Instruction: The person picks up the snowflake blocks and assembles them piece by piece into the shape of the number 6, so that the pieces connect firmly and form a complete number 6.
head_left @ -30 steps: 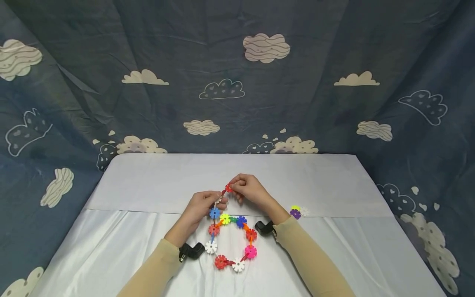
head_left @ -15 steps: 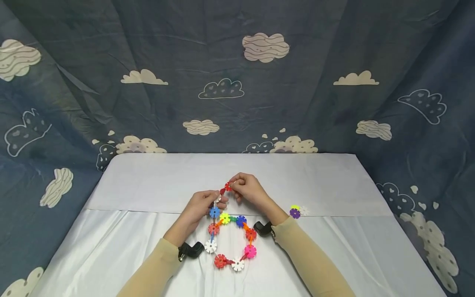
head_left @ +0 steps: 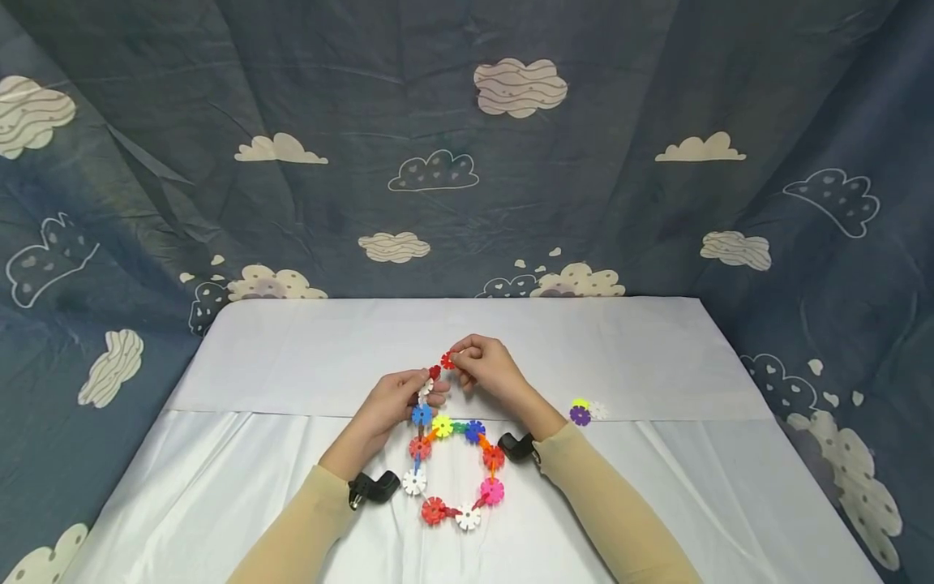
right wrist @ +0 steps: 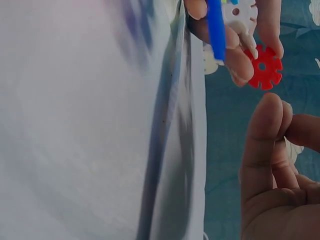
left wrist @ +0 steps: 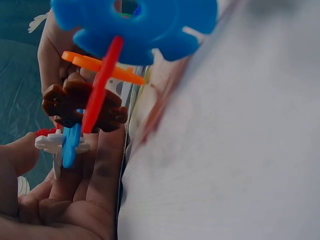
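Note:
A chain of notched plastic snowflake discs in many colours curves in a near-ring on the white cloth. Its far end rises into my left hand, where thumb and fingers grip it by a white disc. A red disc stands at the chain's tip, just beyond those fingers. My right hand pinches a separate red disc close beside that tip; in the right wrist view the thumb hides nearly all of it. Blue and brown discs hang close in the left wrist view.
Right of the right forearm lie a few loose discs, among them a purple one, a yellow one and a white one. A dark cloud-print curtain stands behind the white-covered table.
The pinched red disc and the chain's red tip have shifted slightly up and left, with a little more gap between them. The tip disc is turned more face-on. Both grips stay the same.

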